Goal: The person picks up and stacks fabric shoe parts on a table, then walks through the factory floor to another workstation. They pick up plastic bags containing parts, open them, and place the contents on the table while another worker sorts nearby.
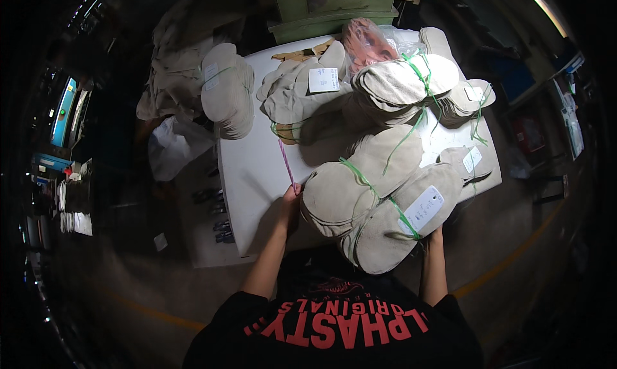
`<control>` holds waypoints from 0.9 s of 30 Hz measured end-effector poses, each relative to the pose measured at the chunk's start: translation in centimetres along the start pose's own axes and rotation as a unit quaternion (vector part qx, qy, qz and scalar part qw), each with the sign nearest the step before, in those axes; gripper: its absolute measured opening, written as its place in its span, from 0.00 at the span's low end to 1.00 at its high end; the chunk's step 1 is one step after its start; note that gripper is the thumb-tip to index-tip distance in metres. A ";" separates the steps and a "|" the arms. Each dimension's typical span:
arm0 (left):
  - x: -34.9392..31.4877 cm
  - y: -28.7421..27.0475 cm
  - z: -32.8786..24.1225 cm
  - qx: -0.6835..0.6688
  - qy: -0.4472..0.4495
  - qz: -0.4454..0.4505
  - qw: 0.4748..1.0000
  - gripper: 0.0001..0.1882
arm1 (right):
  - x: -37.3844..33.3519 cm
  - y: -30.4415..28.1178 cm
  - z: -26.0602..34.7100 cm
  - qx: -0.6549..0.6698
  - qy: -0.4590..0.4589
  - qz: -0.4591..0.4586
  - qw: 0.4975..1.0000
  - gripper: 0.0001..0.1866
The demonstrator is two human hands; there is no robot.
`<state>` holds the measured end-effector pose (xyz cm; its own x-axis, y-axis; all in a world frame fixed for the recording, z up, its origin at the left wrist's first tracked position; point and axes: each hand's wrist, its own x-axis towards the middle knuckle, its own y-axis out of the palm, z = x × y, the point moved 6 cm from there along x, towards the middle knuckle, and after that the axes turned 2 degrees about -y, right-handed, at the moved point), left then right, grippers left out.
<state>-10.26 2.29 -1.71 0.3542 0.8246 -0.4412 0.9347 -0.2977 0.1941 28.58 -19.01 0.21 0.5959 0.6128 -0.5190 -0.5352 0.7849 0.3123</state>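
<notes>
Two thick bundles of beige insoles lie side by side before me, each tied with green string: the left bundle (334,192) and the right bundle (402,224), which bears a white paper tag (422,209). At the left bundle's outer side is my left hand (292,203), closed, with a thin pink-purple striped stick (286,163), perhaps a pen, rising from it. Part of that hand is behind the bundle. My right hand (436,236) is at the right bundle's outer edge, its fingers hidden beneath, seemingly supporting it.
More tied insole stacks stand on the white table (247,195): a left stack (228,89), a fanned pile (299,89) and a back-right stack (411,80). A clear plastic bag with reddish contents (369,44) lies behind. A green metal cabinet (334,2) borders the far edge.
</notes>
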 end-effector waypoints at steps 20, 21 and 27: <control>-20.3 -14.6 2.8 -0.313 0.088 -0.210 0.922 0.34 | 4.0 36.8 -11.1 -0.141 -0.062 0.359 0.921 0.11; -19.9 -14.7 2.6 -0.317 0.096 -0.210 0.920 0.36 | 4.7 38.8 -11.6 -0.120 -0.081 0.408 0.901 0.10; -15.3 -15.9 2.3 -0.290 0.168 -0.216 0.917 0.41 | 11.5 46.2 -14.5 -0.318 -0.138 0.415 0.842 0.20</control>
<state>-30.49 -6.68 -0.12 -0.1651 0.9364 -0.3098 0.7789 0.3165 0.5415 2.04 23.00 -2.85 -0.0708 0.9924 -0.1010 -0.9954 -0.0769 -0.0579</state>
